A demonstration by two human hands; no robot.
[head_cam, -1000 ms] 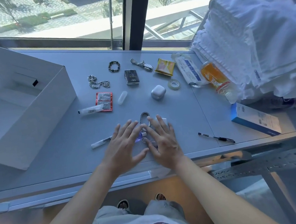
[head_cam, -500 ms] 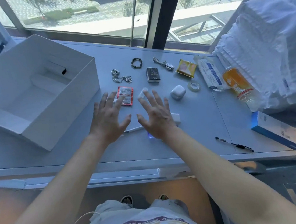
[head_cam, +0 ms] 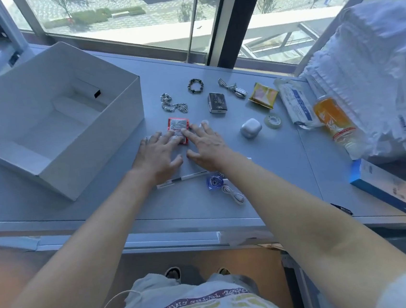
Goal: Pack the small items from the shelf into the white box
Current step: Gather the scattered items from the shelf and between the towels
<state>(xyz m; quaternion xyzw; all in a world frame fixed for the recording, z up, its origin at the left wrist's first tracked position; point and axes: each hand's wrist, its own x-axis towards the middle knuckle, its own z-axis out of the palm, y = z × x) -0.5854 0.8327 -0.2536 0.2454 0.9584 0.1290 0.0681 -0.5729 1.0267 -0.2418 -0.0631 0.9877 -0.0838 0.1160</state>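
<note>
The white box [head_cam: 91, 150] stands open at the left of the grey shelf. Both hands lie flat, fingers straight, beside each other in the middle. My left hand [head_cam: 158, 154] and my right hand [head_cam: 205, 147] touch the near part of a red sachet [head_cam: 178, 126] with their fingertips. A white capsule [head_cam: 204, 123] peeks out past my right fingertips. Behind my wrists lie a white pen [head_cam: 187, 178], a blue tape dispenser [head_cam: 214, 183] and a white cord [head_cam: 235, 195]. Farther back are a chain [head_cam: 174, 105], a bead bracelet [head_cam: 195, 86], a dark small box [head_cam: 217, 102] and a watch [head_cam: 234, 90].
To the right lie a white earbud case [head_cam: 250, 128], a tape roll [head_cam: 272, 122], a yellow packet [head_cam: 263, 95], a white and blue pouch [head_cam: 297, 105], an orange bottle [head_cam: 333, 121], a blue carton [head_cam: 385, 186], a black pen [head_cam: 341, 209] and piled white towels [head_cam: 369, 73]. Windows stand behind.
Both hands slid forward across the shelf from the blue dispenser and cord to the red sachet. The dispenser, cord and pen are now uncovered behind my wrists.
</note>
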